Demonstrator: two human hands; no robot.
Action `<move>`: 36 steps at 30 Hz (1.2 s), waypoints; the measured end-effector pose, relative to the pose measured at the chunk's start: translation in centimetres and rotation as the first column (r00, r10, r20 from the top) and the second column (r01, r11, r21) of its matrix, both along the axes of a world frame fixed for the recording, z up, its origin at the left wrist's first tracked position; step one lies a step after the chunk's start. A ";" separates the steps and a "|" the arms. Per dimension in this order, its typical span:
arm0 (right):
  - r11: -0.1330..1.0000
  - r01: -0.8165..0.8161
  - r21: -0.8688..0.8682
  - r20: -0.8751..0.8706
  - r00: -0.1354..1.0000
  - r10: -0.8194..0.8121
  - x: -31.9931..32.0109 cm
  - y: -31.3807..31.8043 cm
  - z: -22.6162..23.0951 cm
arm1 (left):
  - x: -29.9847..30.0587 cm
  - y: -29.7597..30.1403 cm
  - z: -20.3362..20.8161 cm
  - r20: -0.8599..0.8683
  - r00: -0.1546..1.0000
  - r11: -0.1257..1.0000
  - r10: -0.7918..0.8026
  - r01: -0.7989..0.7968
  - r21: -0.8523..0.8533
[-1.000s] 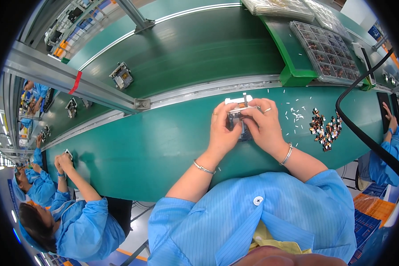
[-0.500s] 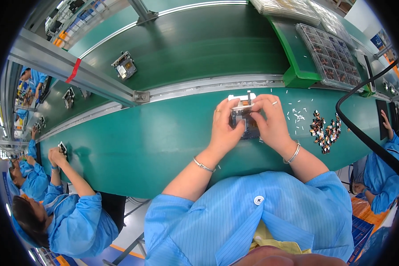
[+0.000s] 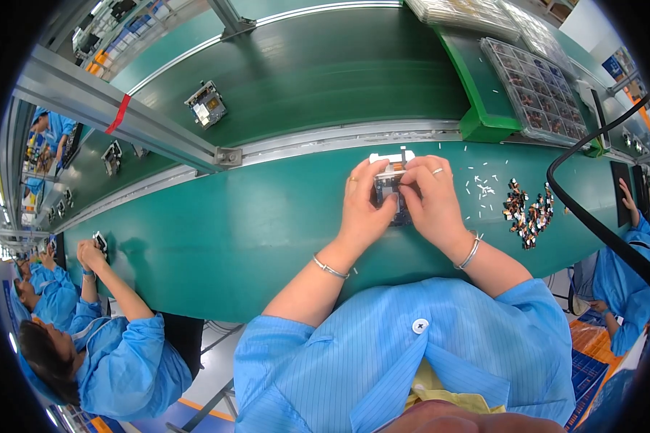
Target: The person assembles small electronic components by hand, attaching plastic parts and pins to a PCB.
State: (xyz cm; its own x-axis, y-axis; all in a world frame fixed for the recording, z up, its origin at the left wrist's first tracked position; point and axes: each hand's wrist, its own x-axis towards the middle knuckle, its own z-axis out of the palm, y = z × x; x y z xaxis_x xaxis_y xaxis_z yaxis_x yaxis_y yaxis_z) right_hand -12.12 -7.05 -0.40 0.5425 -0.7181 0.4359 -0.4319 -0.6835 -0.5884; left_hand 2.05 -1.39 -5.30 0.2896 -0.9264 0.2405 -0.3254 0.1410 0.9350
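Note:
A small electronic module (image 3: 385, 186) sits on the green work surface in front of me, with a dark body, a white part across its far end and an orange strip below that. My left hand (image 3: 363, 206) grips its left side, the thumb bent over the dark body. From the right, my right hand (image 3: 436, 206) closes on the module, its fingers bent over the far edge and its thumb near the middle. My fingers hide much of the module's sides, and any small part between them cannot be made out.
Right of my hands lie scattered white slips (image 3: 482, 186) and a pile of small multicoloured parts (image 3: 529, 215). Beyond the metal rail, a belt (image 3: 325, 79) carries similar modules (image 3: 206, 105). A compartment tray (image 3: 538, 90) stands far right, near a black cable (image 3: 567, 155). Co-workers sit both sides.
My right hand has shifted slightly left, its thumb and fingers closer in over the module. My left hand stays nearly in place. The nearest module on the belt has moved slightly right.

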 end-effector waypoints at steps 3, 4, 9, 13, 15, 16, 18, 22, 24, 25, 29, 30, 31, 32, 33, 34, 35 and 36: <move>1.000 0.012 -0.024 0.000 1.000 -0.012 0.1 0.1 -0.3 | 0.0 -0.1 -0.1 0.053 0.998 0.998 0.042 -0.039 -0.042; 0.999 0.018 -0.045 0.001 1.000 -0.018 0.2 0.1 -0.4 | 0.0 0.0 0.0 0.028 0.999 1.000 0.022 -0.022 -0.019; 0.998 0.036 -0.052 0.011 0.999 -0.035 0.2 0.3 -0.7 | 0.0 -0.1 0.1 -0.015 1.000 1.000 0.010 -0.010 0.011; 0.998 0.037 -0.053 0.020 0.999 -0.036 0.3 0.3 -0.8 | -0.2 -0.2 0.2 -0.065 0.997 0.999 0.031 -0.030 0.014; 0.998 0.028 -0.061 0.024 0.999 -0.027 0.2 0.2 -0.6 | -0.3 -0.2 0.1 -0.051 0.998 0.999 0.042 -0.042 0.007; 0.997 0.018 -0.069 0.027 0.999 -0.016 0.2 0.1 -0.5 | -0.4 -0.3 0.1 -0.047 0.997 0.998 0.057 -0.056 0.012; 0.999 0.005 -0.043 0.028 1.000 -0.004 -0.1 -0.2 -0.6 | -0.4 -0.3 0.1 -0.041 0.997 0.997 0.070 -0.069 0.017; 0.999 -0.034 -0.020 0.015 0.999 0.034 -0.4 -0.7 -0.4 | -0.2 -0.5 0.5 -0.088 0.995 0.998 0.052 -0.047 0.049; 0.999 -0.037 -0.002 0.020 0.999 0.038 -0.3 -0.7 -0.3 | -0.2 -0.5 0.5 -0.118 0.992 0.997 0.046 -0.037 0.071; 0.999 -0.044 0.015 0.024 0.999 0.044 -0.3 -0.7 -0.2 | -0.2 -0.5 0.5 -0.095 0.994 0.998 0.049 -0.045 0.048; 0.997 -0.057 0.044 0.020 0.998 0.056 -0.5 -0.9 0.0 | -0.3 -0.5 0.3 -0.072 0.996 0.998 0.055 -0.053 0.026; 0.996 -0.065 0.055 0.014 0.998 0.064 -0.6 -1.0 -0.1 | -0.3 -0.5 0.4 -0.072 0.996 0.998 0.055 -0.053 0.026; 0.995 -0.073 0.066 0.008 0.997 0.073 -0.7 -1.2 -0.1 | -0.3 -0.5 0.5 -0.084 0.996 0.999 0.040 -0.038 0.025; 0.995 -0.072 0.066 0.008 0.997 0.072 -0.7 -1.3 -0.1 | -0.2 -0.5 0.6 -0.096 0.995 0.999 0.026 -0.024 0.024; 0.994 -0.077 0.072 0.007 0.997 0.077 -0.7 -1.4 0.0 | -0.2 -0.5 0.6 -0.096 0.995 0.999 0.025 -0.023 0.024; 0.994 -0.082 0.077 0.006 0.997 0.082 -0.8 -1.5 0.1 | -0.1 -0.6 0.7 -0.164 0.987 0.999 0.002 0.004 0.035; 0.994 -0.081 0.077 0.006 0.997 0.080 -0.7 -1.6 0.1 | 0.0 -0.6 0.7 -0.231 0.973 0.999 -0.021 0.032 0.044; 0.992 -0.088 0.094 0.001 0.996 0.088 -0.7 -1.6 0.2 | 0.0 -0.6 0.7 -0.231 0.973 0.998 -0.024 0.035 0.044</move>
State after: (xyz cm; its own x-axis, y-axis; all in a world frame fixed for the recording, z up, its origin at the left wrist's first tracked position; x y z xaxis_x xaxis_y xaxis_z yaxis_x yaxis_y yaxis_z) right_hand -12.79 -8.61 -0.20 0.6065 -0.7051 0.3675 -0.3744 -0.6610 -0.6504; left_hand 2.06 -2.02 -4.57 0.3046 -0.9441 0.1262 -0.0973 0.1010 0.9901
